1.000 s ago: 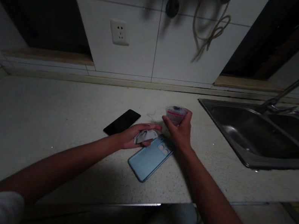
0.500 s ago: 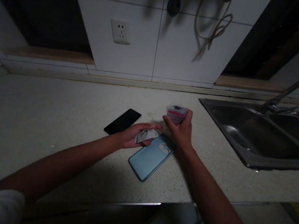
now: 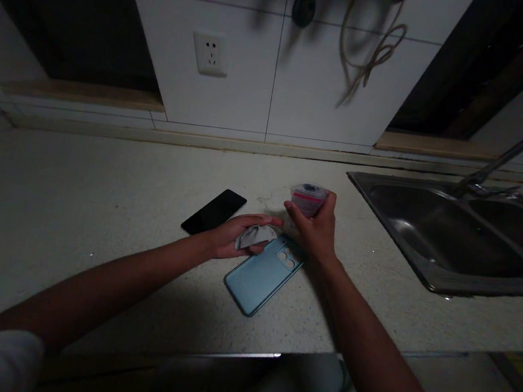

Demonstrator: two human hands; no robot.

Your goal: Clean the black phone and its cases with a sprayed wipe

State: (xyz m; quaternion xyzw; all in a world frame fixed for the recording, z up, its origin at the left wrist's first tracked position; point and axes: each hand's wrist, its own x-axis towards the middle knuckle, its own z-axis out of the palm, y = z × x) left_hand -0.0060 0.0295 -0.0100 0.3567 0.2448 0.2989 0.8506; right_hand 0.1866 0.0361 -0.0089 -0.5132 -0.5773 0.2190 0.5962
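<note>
My left hand [image 3: 232, 234] is curled around a crumpled grey cloth [image 3: 252, 237], just above the back of a pale blue smartphone [image 3: 260, 279]. That phone lies face down on the counter, its camera bump near my right hand. My right hand [image 3: 315, 227] holds up a small clear plastic tub [image 3: 308, 199] with a pink band and a dark lid. A black smartphone [image 3: 214, 212] lies next to my left fingers, not touched by them.
The speckled stone countertop [image 3: 91, 194] runs ahead to a tiled wall with a power socket [image 3: 209, 54]. A steel double sink [image 3: 440, 233] and its tap [image 3: 514, 154] stand to the right. A coiled cord [image 3: 370, 54] hangs on the wall.
</note>
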